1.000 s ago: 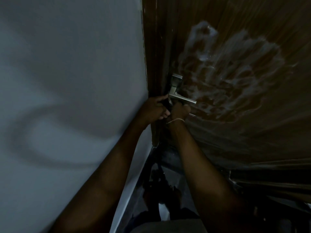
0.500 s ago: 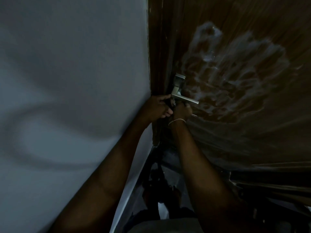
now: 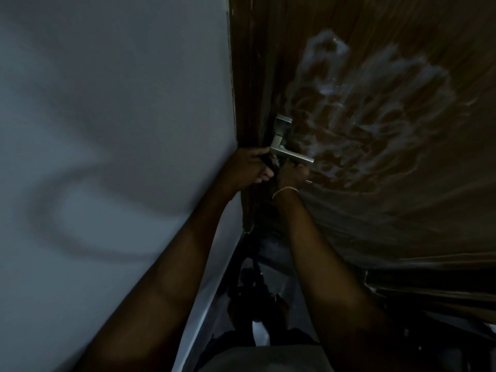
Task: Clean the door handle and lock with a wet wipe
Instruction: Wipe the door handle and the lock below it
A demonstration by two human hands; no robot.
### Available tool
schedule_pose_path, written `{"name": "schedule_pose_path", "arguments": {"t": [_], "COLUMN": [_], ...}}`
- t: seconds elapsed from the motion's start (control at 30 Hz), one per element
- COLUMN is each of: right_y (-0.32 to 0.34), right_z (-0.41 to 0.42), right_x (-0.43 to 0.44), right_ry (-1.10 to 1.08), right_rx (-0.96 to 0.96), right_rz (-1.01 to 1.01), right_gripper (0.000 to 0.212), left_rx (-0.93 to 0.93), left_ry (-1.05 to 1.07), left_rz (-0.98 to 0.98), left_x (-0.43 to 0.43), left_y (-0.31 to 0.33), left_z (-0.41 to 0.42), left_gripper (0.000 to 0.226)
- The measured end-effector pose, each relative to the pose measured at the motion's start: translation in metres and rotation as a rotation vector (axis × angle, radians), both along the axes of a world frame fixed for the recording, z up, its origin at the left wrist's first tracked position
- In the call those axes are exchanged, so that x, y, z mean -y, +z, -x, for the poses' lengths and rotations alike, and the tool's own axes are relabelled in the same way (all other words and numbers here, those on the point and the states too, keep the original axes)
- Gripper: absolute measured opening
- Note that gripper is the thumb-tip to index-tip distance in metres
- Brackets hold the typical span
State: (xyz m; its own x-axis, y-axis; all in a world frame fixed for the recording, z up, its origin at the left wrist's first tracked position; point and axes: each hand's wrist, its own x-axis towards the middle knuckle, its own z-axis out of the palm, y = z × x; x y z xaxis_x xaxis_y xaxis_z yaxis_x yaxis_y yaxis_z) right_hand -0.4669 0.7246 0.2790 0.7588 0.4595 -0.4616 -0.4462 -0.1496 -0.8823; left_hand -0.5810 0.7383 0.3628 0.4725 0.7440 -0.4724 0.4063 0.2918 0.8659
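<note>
A silver lever door handle sticks out from the brown wooden door near its left edge. My left hand is curled beside the handle's base, its thumb touching the lever's inner end; something dark sits in its fingers, and I cannot tell what. My right hand, with a thin bracelet at the wrist, is closed just under the lever. A small pale bit of wet wipe shows between the two hands. The lock below the handle is hidden behind my hands.
A pale wall fills the left side, meeting the dark door frame. Whitish smeared streaks cover the door right of the handle. Below lie a dark floor and my feet.
Both hands stay at the handle and shift only slightly beneath the lever. The view has drifted a little, so the handle sits further right in the picture.
</note>
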Motion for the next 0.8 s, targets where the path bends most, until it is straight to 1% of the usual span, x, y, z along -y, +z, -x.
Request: {"name": "schedule_pose_path", "arguments": {"t": [0.03, 0.07, 0.1, 0.17, 0.27, 0.33, 0.4, 0.47, 0.53, 0.6, 0.67, 0.8], "right_y": [0.002, 0.000, -0.002, -0.005, -0.008, -0.004, -0.003, -0.004, -0.009, -0.009, -0.011, -0.014], "right_z": [0.002, 0.003, 0.006, 0.007, 0.001, 0.000, 0.001, 0.005, 0.006, 0.004, 0.002, -0.004], "right_x": [-0.001, -0.004, -0.006, -0.004, 0.000, -0.001, -0.005, -0.007, -0.008, -0.008, -0.008, -0.001], "right_ry": [-0.056, -0.090, -0.096, -0.097, -0.101, -0.076, -0.073, -0.088, -0.097, -0.112, -0.094, -0.105], "right_rx": [-0.017, -0.016, 0.008, 0.072, 0.099, 0.101, 0.091, 0.084, 0.091, 0.061, 0.036, 0.079], "right_rz": [-0.092, -0.130, -0.113, -0.009, 0.002, -0.070, -0.161, -0.094, -0.019, -0.059, -0.115, -0.046], "right_gripper": [0.017, 0.015, 0.013, 0.008, 0.013, 0.011, 0.021, 0.013, 0.011, 0.008, 0.010, 0.012], "left_rx": [-0.003, -0.005, -0.007, -0.011, -0.010, -0.014, -0.017, -0.008, 0.000, -0.003, -0.007, -0.004], "left_ry": [-0.001, -0.005, -0.008, -0.007, -0.012, -0.015, -0.010, -0.007, -0.006, -0.010, -0.018, -0.014], "left_rz": [0.002, 0.001, -0.001, -0.002, 0.003, -0.001, -0.005, -0.002, 0.004, 0.005, -0.001, 0.002], "left_x": [0.001, 0.001, 0.001, 0.001, 0.000, 0.000, 0.000, 0.000, 0.000, 0.001, -0.001, 0.000], "left_y": [0.000, 0.001, 0.001, 0.002, 0.002, 0.000, -0.001, 0.000, 0.001, 0.001, 0.000, -0.002], "left_z": [0.000, 0.000, 0.000, 0.001, 0.000, 0.001, 0.001, 0.000, 0.000, 0.001, 0.001, 0.002], "left_gripper": [0.061, 0.062, 0.062, 0.063, 0.062, 0.061, 0.062, 0.061, 0.060, 0.059, 0.059, 0.060]}}
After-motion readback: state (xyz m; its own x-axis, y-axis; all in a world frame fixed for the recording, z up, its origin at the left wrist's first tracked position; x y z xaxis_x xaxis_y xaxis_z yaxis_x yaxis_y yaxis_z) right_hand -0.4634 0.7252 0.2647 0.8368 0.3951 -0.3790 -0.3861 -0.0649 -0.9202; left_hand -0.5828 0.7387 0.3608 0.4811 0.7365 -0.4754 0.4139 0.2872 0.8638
